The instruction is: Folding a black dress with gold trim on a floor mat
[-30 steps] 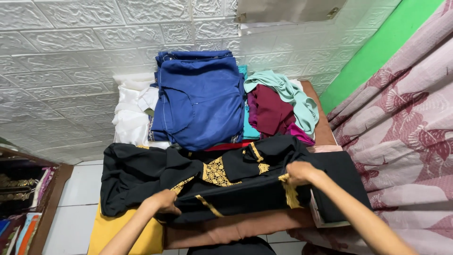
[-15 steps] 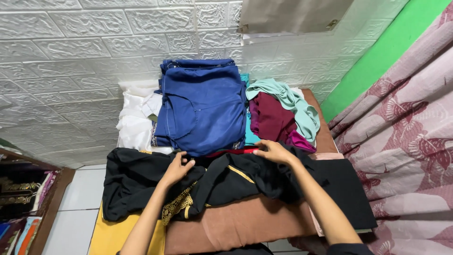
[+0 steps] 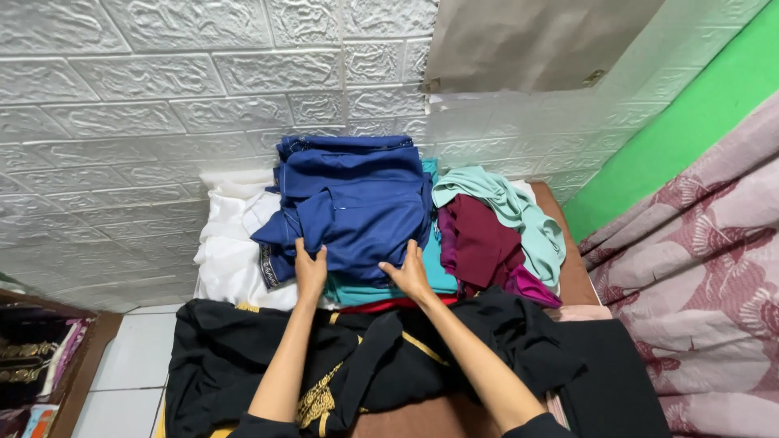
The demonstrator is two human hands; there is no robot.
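Blue soft cloth, the blue garment [image 3: 353, 207], lies at the table's back edge by the wall | my left hand [image 3: 310, 272] and right hand [image 3: 408, 276] pinch its near hem | light, floppy; I'd grip both corners | black garment [image 3: 243, 357] in front.

A domestic room used for sorting laundry: folded and loose garments [image 3: 357, 211] heaped on a low surface against a white embossed brick-pattern wall [image 3: 122, 105], with a floral curtain [image 3: 706, 276] and tiled floor [image 3: 122, 381] alongside.
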